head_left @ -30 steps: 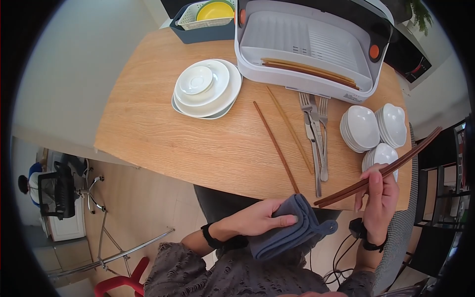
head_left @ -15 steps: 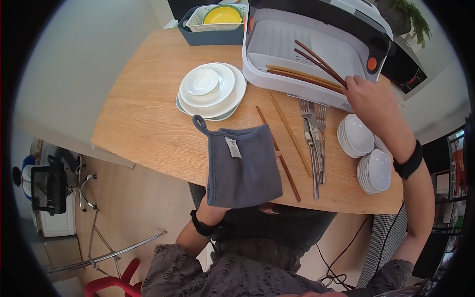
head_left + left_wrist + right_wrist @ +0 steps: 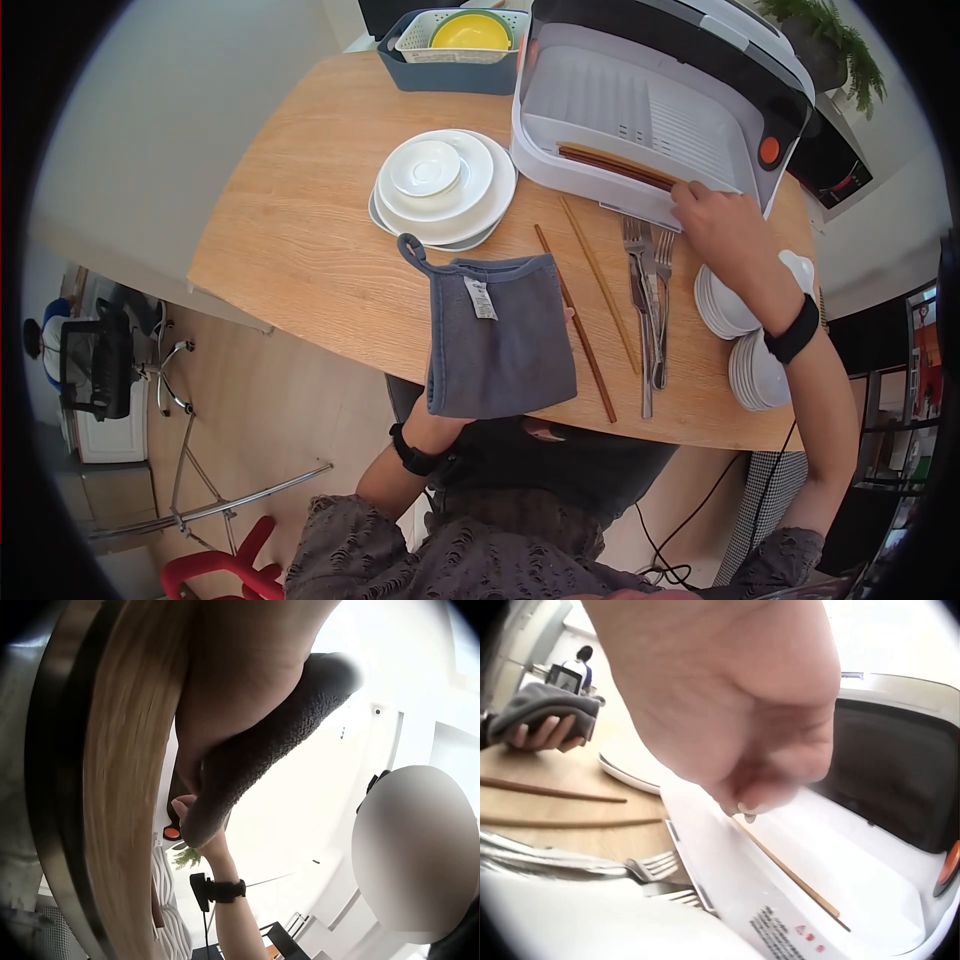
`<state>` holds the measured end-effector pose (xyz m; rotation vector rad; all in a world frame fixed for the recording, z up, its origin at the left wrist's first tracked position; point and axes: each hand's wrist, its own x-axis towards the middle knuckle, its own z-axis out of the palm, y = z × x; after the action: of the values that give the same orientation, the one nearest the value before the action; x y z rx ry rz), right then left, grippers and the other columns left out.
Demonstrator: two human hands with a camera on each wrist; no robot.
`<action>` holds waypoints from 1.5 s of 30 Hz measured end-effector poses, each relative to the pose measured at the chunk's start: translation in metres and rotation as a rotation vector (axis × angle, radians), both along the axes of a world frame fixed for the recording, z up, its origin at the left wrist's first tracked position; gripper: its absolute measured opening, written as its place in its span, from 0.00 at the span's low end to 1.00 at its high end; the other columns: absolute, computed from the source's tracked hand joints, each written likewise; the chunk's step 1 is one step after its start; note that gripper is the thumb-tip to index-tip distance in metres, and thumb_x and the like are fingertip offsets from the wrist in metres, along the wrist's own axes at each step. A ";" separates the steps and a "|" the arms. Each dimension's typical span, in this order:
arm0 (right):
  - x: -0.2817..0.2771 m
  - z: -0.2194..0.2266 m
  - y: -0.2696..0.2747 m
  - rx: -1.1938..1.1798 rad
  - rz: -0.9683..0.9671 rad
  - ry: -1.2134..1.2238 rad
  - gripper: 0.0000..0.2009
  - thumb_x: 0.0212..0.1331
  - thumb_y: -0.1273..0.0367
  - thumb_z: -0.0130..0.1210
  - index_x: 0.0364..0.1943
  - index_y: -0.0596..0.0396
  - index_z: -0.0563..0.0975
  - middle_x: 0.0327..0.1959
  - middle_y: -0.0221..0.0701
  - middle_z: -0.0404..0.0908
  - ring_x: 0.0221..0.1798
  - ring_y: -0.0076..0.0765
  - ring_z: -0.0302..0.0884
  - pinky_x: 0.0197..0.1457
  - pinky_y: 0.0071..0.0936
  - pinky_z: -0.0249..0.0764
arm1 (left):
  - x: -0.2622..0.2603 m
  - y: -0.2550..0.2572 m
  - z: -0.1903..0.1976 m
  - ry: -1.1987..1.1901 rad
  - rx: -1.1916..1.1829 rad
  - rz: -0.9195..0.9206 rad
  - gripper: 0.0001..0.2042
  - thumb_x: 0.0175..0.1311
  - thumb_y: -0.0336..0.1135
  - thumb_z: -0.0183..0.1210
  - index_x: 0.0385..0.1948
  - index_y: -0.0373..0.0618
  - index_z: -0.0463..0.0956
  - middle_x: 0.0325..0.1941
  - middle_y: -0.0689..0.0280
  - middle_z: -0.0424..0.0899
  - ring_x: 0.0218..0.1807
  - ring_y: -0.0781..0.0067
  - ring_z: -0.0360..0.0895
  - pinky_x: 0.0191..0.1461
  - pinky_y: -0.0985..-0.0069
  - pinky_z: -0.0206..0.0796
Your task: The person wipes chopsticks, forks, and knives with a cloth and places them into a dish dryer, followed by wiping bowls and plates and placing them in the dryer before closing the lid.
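In the head view a folded grey cloth point(image 3: 500, 340) covers most of the left hand; the right wrist view shows this hand point(image 3: 551, 735) gripping it from below with curled fingers. The right hand point(image 3: 722, 225) is at the front edge of the white box point(image 3: 570, 180), its fingertips pinching the right end of dark chopsticks point(image 3: 610, 163) that lie along the box's front compartment. A lighter chopstick point(image 3: 795, 881) runs beside them. On the table are a brown chopstick point(image 3: 578, 325) and a light one point(image 3: 600, 285).
Stacked white plates point(image 3: 480, 215) stand left of the box, a blue basket point(image 3: 440, 77) behind them. Forks and knives point(image 3: 645, 300) lie right of the loose chopsticks. Stacked white bowls point(image 3: 757, 375) stand near the right edge, under the right forearm. A plant point(image 3: 850, 60) is behind.
The right hand has moved from beside the bowls up to the box, and the dark chopsticks it carried are now lowered inside. The left hand has turned and raised the cloth over the table edge.
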<state>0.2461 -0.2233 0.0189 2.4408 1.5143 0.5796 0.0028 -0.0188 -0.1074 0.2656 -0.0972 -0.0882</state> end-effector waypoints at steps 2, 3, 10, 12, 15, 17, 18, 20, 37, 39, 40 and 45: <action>-0.029 0.002 0.004 0.013 0.028 0.149 0.07 0.59 0.67 0.58 0.34 0.57 0.77 0.31 0.35 0.83 0.30 0.47 0.84 0.32 0.40 0.79 | -0.001 -0.001 -0.002 -0.039 0.069 0.024 0.32 0.79 0.53 0.34 0.75 0.41 0.47 0.77 0.50 0.57 0.77 0.58 0.59 0.78 0.60 0.56; -0.042 0.001 0.006 -0.020 0.008 0.221 0.10 0.60 0.65 0.58 0.34 0.58 0.77 0.31 0.36 0.83 0.30 0.47 0.84 0.32 0.39 0.79 | -0.002 0.000 -0.002 -0.040 0.108 0.051 0.32 0.79 0.53 0.35 0.75 0.41 0.47 0.77 0.50 0.58 0.76 0.58 0.60 0.77 0.60 0.57; -0.083 -0.008 0.024 -0.238 -0.137 0.525 0.25 0.63 0.49 0.58 0.37 0.64 0.79 0.31 0.43 0.83 0.34 0.50 0.85 0.36 0.41 0.79 | -0.001 0.000 -0.014 -0.058 0.171 0.156 0.32 0.78 0.53 0.36 0.76 0.42 0.46 0.77 0.49 0.58 0.75 0.56 0.62 0.75 0.58 0.60; -0.081 -0.012 0.028 -0.266 -0.150 0.554 0.28 0.63 0.47 0.58 0.38 0.66 0.79 0.32 0.44 0.83 0.35 0.50 0.85 0.37 0.42 0.80 | -0.002 -0.001 -0.013 -0.062 0.185 0.170 0.32 0.78 0.54 0.35 0.76 0.43 0.46 0.78 0.49 0.56 0.76 0.56 0.61 0.76 0.58 0.59; -0.081 -0.022 0.032 -0.270 -0.138 0.587 0.29 0.63 0.47 0.57 0.39 0.67 0.79 0.33 0.46 0.84 0.36 0.52 0.85 0.39 0.43 0.80 | -0.003 -0.001 -0.010 -0.060 0.222 0.182 0.33 0.78 0.54 0.34 0.76 0.43 0.46 0.78 0.49 0.54 0.77 0.56 0.59 0.77 0.58 0.57; -0.086 -0.026 0.034 -0.250 -0.140 0.593 0.27 0.64 0.49 0.57 0.38 0.67 0.79 0.33 0.47 0.84 0.36 0.52 0.85 0.38 0.42 0.80 | -0.003 -0.001 -0.010 -0.070 0.210 0.176 0.33 0.78 0.54 0.34 0.76 0.43 0.46 0.79 0.50 0.54 0.78 0.57 0.57 0.78 0.59 0.56; -0.090 -0.026 0.036 -0.244 -0.141 0.616 0.25 0.64 0.52 0.56 0.38 0.67 0.78 0.32 0.48 0.84 0.35 0.53 0.85 0.38 0.43 0.79 | -0.003 -0.002 -0.010 -0.080 0.187 0.171 0.33 0.78 0.54 0.34 0.76 0.43 0.46 0.79 0.50 0.54 0.78 0.57 0.57 0.78 0.59 0.55; -0.096 -0.024 0.039 -0.231 -0.145 0.662 0.20 0.65 0.58 0.55 0.36 0.67 0.78 0.30 0.49 0.83 0.34 0.54 0.85 0.37 0.44 0.79 | -0.003 -0.002 -0.011 -0.086 0.163 0.162 0.33 0.78 0.54 0.34 0.76 0.43 0.46 0.79 0.50 0.53 0.78 0.57 0.56 0.79 0.59 0.54; -0.097 -0.034 0.025 0.007 -0.168 0.991 0.12 0.66 0.69 0.51 0.36 0.69 0.74 0.27 0.56 0.80 0.34 0.65 0.80 0.40 0.50 0.75 | -0.007 -0.006 -0.009 0.029 0.009 0.210 0.32 0.77 0.55 0.37 0.74 0.42 0.53 0.73 0.50 0.65 0.69 0.54 0.70 0.71 0.56 0.66; -0.104 -0.020 0.021 0.104 -0.182 1.045 0.11 0.67 0.70 0.50 0.39 0.69 0.73 0.28 0.54 0.81 0.34 0.64 0.81 0.39 0.49 0.75 | -0.008 -0.004 -0.006 0.046 0.215 0.229 0.32 0.77 0.55 0.37 0.74 0.42 0.52 0.73 0.50 0.64 0.71 0.54 0.67 0.72 0.57 0.64; -0.106 -0.014 0.019 0.175 -0.182 1.091 0.10 0.68 0.70 0.50 0.40 0.68 0.73 0.28 0.52 0.82 0.33 0.63 0.81 0.38 0.47 0.75 | -0.008 -0.004 -0.005 0.054 0.317 0.238 0.32 0.78 0.54 0.37 0.74 0.42 0.52 0.74 0.50 0.63 0.72 0.54 0.66 0.73 0.57 0.63; -0.118 -0.001 0.018 0.612 -0.119 1.159 0.08 0.70 0.71 0.51 0.46 0.63 0.71 0.29 0.42 0.85 0.33 0.50 0.85 0.36 0.33 0.77 | -0.009 -0.005 -0.003 0.046 0.316 0.242 0.31 0.78 0.53 0.36 0.75 0.42 0.50 0.75 0.50 0.61 0.75 0.57 0.62 0.75 0.59 0.61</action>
<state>0.1279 -0.2057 0.0182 3.6124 1.5943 -0.6615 -0.0065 -0.0239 -0.1101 0.5887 -0.0037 0.1328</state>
